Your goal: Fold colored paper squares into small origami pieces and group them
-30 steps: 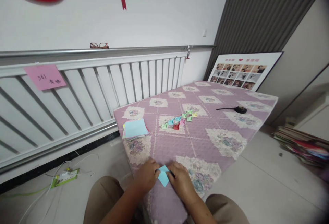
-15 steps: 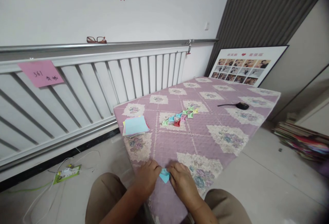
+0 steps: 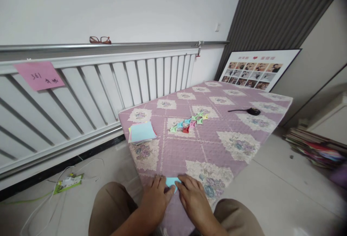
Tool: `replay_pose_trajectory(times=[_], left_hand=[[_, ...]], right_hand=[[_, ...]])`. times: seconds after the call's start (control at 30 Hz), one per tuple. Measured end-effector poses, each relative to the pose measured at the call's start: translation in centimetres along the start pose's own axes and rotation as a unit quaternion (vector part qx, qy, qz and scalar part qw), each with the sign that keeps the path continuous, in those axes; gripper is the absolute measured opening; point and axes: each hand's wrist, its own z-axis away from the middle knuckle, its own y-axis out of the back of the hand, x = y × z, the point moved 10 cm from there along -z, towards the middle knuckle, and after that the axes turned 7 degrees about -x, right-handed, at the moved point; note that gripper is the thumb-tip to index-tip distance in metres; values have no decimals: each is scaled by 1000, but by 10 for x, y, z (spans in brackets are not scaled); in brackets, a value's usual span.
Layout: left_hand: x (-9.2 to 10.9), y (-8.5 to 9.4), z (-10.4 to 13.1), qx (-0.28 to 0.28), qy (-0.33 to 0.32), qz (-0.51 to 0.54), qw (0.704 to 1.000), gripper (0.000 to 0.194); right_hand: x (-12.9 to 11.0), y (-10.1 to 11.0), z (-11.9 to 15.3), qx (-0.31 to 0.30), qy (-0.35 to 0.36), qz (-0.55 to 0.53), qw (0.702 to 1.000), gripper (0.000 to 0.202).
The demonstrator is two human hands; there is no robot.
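Since the earlier frames my left thumb has swung in across the near left side of the light-blue paper (image 3: 171, 181), and what was a clear diamond now shows as a smaller shape with a straight far edge, its near point partly hidden by my thumbs. The paper lies on the patterned tablecloth (image 3: 184, 158) at the near end of the table, between my two hands. My left hand (image 3: 155, 197) has its fingers bent close at the left corner, the thumb pressing down, with only a small gap between. My right hand (image 3: 193, 193) holds the right corner much the same way, fingers curled over and thumb on the paper.

I judge this piece partly folded; how many creases it has I cannot tell. Beyond it, a zigzag of folded paper pieces (image 3: 192, 124) in green, blue, pink, red and yellow looks finished. The stack of coloured sheets (image 3: 142, 132) to the left, blue on top, lies flat and unfolded.
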Motion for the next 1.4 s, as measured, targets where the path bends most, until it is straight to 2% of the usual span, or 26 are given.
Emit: replay_pose_trajectory(times=[0.13, 0.23, 0.33, 0.47, 0.6, 0.67, 0.77, 0.93, 1.03, 1.2, 1.4], left_hand=[[1, -9, 3, -6, -1, 15, 1000, 37], [-1, -12, 5, -20, 4, 27, 999, 37], [-2, -15, 6, -25, 2, 34, 999, 42], [-3, -21, 7, -20, 3, 45, 999, 48], [-3, -23, 7, -20, 1, 51, 999, 51], [-2, -22, 7, -19, 1, 49, 999, 52], [-3, -20, 7, -10, 5, 48, 999, 50], [-4, -18, 10, 4, 8, 61, 998, 45], [-5, -16, 12, 40, 5, 62, 997, 42], [-6, -14, 15, 106, -5, 68, 992, 33], [-11, -9, 15, 112, 15, 147, 983, 27]], right_hand=[[-14, -15, 1, -17, 32, 5, 999, 40], [-12, -22, 4, -30, 28, 10, 999, 38], [6, -15, 5, -26, -10, 28, 999, 34], [31, 6, 0, -1, -73, 33, 997, 28], [34, 15, -17, 0, -116, 4, 993, 22], [25, 12, -28, -27, -110, -18, 993, 25], [15, 2, -42, -94, -122, -15, 988, 17], [18, -3, -55, -160, -150, -16, 976, 14], [23, -7, -61, -186, -150, -28, 971, 10], [29, -17, -62, -208, -153, -60, 964, 5], [31, -21, -54, -197, -155, -141, 958, 3]])
